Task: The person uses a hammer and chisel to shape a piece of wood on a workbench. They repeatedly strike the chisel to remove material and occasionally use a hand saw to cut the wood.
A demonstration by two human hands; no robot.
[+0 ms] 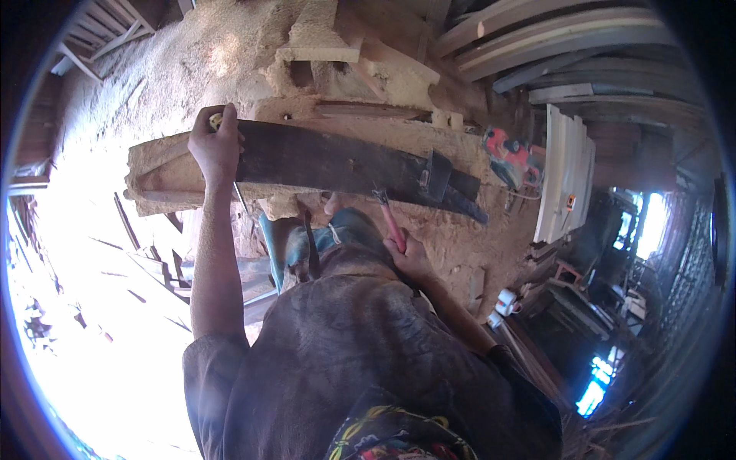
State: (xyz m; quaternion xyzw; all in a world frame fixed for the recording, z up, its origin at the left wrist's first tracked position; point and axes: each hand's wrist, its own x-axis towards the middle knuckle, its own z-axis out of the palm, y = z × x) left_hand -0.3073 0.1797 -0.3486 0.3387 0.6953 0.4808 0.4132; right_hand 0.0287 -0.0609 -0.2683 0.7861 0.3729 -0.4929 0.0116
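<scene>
A dusty workshop surrounds you, with sawdust-covered ground (460,253), strong daylight to your left and timber stacked at the upper right. Ahead of you lies a thick piece of pale timber (157,165), and over it a dark plank (330,157). The plank's long axis runs across you from left to right, its right end slanting a little nearer to your body. A dark strap-like piece (435,176) lies over its right part.

Your left hand (217,149) is at the plank's left end, the nearer of the two to it, fingers curled round a small yellow object (215,121) that they mostly hide; how firmly they press on the plank cannot be told. Your right hand (412,259) is on your side of the plank, below its right half and apart from it, closed round a red-handled tool (395,226). From that hand, the plank lies ahead and slightly left. The tool points that way, its dark head at the plank's near edge; whether they touch is unclear. Farther right are a red power tool (510,153) and upright pale boards (563,176).
</scene>
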